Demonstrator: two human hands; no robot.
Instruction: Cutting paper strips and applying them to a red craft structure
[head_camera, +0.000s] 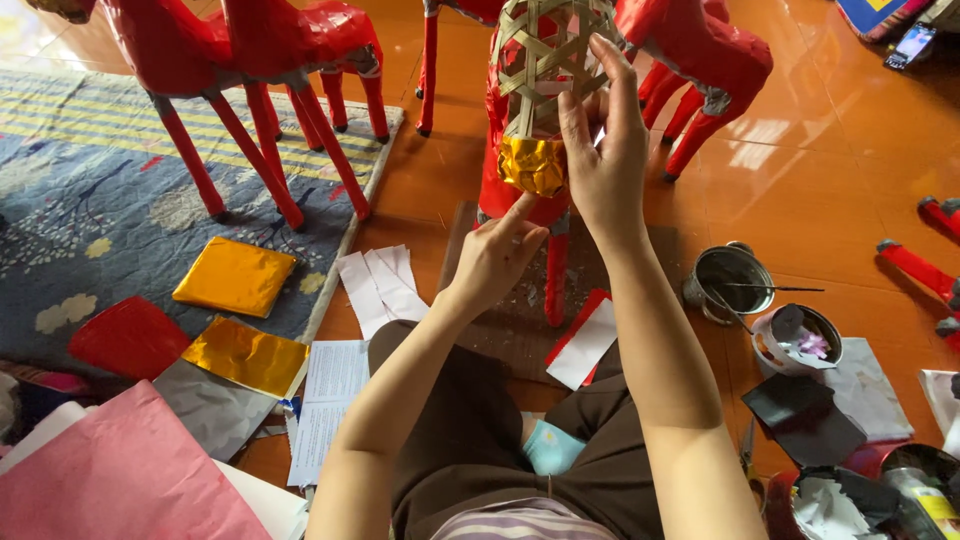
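A red paper horse figure (520, 190) with a bare woven bamboo frame (545, 55) at its top stands on the floor in front of me. A crumpled piece of gold foil (532, 165) sits on it just below the bamboo. My left hand (497, 250) presses up against the foil's lower edge with a fingertip. My right hand (605, 140) is spread over the bamboo frame and the foil's right side, fingers apart.
Other red horse figures (250, 60) stand on the blue rug (90, 200) and on the orange floor (840, 170). Gold foil sheets (235, 275), red, silver and pink paper lie at left. White strips (375, 285) lie near my knee. A metal pot (730, 275) and bowls stand at right.
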